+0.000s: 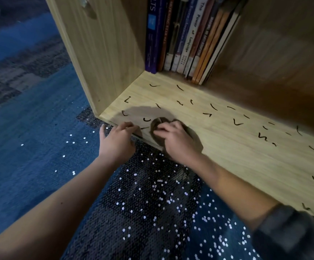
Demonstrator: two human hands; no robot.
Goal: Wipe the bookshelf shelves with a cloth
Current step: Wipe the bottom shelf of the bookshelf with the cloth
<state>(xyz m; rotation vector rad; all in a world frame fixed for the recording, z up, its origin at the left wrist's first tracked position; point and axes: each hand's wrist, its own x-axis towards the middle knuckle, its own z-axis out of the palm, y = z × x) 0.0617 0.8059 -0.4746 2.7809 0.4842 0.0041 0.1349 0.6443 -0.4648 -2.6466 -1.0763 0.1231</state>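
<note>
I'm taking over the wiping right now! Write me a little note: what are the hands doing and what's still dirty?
Left grip: rests on the front edge of the bottom shelf, holds nothing.
Right grip: holds the cloth pressed on that shelf near its left corner.
Done: can't tell; no clearly wiped patch.
Left: black marks across the whole shelf, up to the books.

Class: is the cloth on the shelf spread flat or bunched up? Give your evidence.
Bunched up. The cloth shows as a creased wad under the right hand, which grips it on the shelf.
</note>
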